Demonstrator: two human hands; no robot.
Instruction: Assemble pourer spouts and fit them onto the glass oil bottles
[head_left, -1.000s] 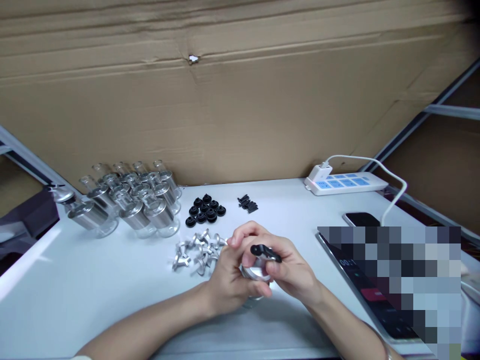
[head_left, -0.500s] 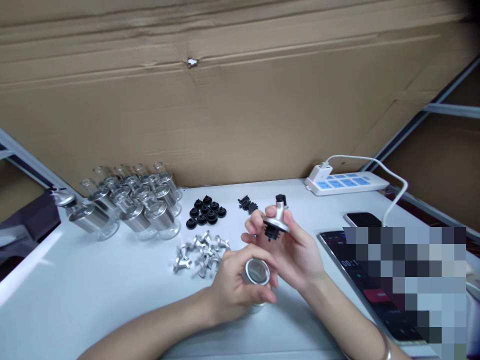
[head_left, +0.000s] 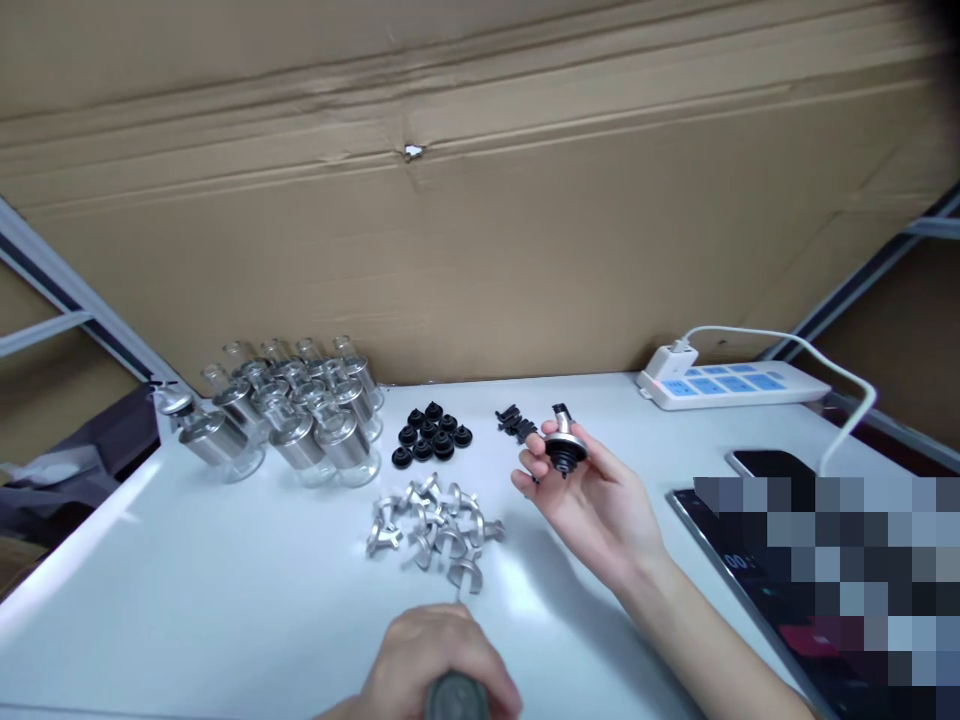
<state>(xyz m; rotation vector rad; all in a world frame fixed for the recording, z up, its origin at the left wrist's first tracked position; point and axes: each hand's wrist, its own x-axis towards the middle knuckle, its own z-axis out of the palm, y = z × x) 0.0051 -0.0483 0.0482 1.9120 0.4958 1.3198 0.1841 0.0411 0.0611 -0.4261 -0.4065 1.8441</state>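
Note:
My right hand (head_left: 592,500) pinches a pourer stopper (head_left: 565,450) above the table. The stopper has a silver cap and spout, a small black flap on top and a black stepped rubber plug underneath. At the bottom edge of the view, my left hand (head_left: 442,650) is wrapped round a cylinder (head_left: 457,697). Only its dark grey-green round end shows; the rest is hidden by the hand and the frame edge. Just beyond my left hand lies a pile of silver spout caps (head_left: 431,525). Black rubber plugs (head_left: 431,435) and small black flaps (head_left: 516,424) lie farther back.
Several glass bottles with metal bands (head_left: 292,440) stand at the back left, one with a stopper fitted. At the back right is a white power strip (head_left: 739,385) with a charger and cable. A phone (head_left: 772,463) and a larger tablet-like device (head_left: 742,570) lie at the right.
My left hand has moved down and left with the cylinder, away from my right hand. The stopper's plug now shows a stepped, rounded shape where a toothed edge showed before. The view has shifted.

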